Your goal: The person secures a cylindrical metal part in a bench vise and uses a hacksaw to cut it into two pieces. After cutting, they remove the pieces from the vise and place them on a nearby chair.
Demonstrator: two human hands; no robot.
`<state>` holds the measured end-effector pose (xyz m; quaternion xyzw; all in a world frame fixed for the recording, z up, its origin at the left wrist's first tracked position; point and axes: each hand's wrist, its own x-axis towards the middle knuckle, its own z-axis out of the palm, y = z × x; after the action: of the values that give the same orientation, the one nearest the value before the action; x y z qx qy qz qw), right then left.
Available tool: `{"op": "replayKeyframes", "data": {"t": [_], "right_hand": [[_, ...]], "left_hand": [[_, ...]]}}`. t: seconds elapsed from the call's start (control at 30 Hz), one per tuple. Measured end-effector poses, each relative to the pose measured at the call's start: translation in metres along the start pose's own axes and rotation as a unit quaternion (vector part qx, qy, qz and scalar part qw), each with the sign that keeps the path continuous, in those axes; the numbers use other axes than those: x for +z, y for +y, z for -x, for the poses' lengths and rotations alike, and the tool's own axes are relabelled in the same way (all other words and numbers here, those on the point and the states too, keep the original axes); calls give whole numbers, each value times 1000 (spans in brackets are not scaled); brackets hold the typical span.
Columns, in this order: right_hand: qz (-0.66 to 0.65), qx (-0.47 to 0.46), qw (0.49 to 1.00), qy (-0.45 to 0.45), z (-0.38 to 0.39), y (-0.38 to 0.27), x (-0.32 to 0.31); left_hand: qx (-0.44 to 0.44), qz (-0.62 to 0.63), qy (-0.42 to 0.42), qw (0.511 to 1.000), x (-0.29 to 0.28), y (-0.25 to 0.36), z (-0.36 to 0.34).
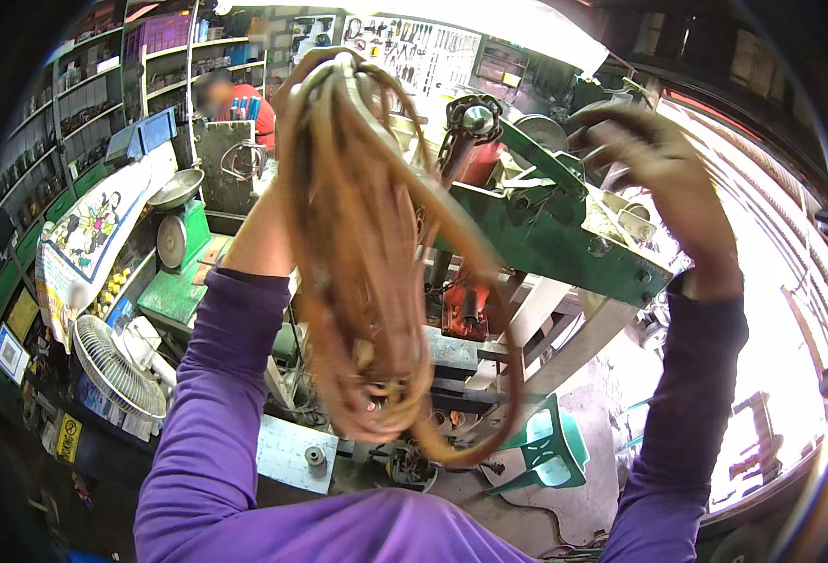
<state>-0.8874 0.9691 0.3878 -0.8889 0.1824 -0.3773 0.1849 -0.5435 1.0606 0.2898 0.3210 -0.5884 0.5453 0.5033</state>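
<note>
A thick coil of orange-brown cable (pixel 357 235) hangs in front of me, its loops blurred by motion. My left hand (pixel 318 64) is raised at its top and closed around the gathered loops; most of the fingers are hidden behind them. One loose loop swings out to the right and hangs lower than the rest. Off to the right, apart from the coil, my right hand (pixel 644 155) is raised and smeared by movement. Its fingers look spread, with nothing visible in them. It is nearest to the green metal machine frame (pixel 564 244).
A chain (pixel 461 131) wraps a post by the green frame. At left stand a green weighing scale (pixel 184 235) and a white fan (pixel 118 361). A green plastic chair (pixel 550 450) is low on the right. A person in red (pixel 250 108) is farther back near shelves.
</note>
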Motion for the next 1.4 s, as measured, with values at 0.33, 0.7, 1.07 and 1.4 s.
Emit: {"op": "replayKeyframes", "data": {"t": [0.33,0.7,1.07,1.4], "right_hand": [[31,-224,973,32,-55,80,240],[-357,-49,928,93,-89,81,285],[-201,-122,972,-3,-62,43,249],[-414,-136,883,-173,69,61,204]], "left_hand": [[-33,22,-46,998,-12,-3,-11],[-50,13,-77,996,-39,-2,-12],[-25,-68,-102,992,-72,-5,-39],[-8,-331,-225,916,-214,38,-104]]}}
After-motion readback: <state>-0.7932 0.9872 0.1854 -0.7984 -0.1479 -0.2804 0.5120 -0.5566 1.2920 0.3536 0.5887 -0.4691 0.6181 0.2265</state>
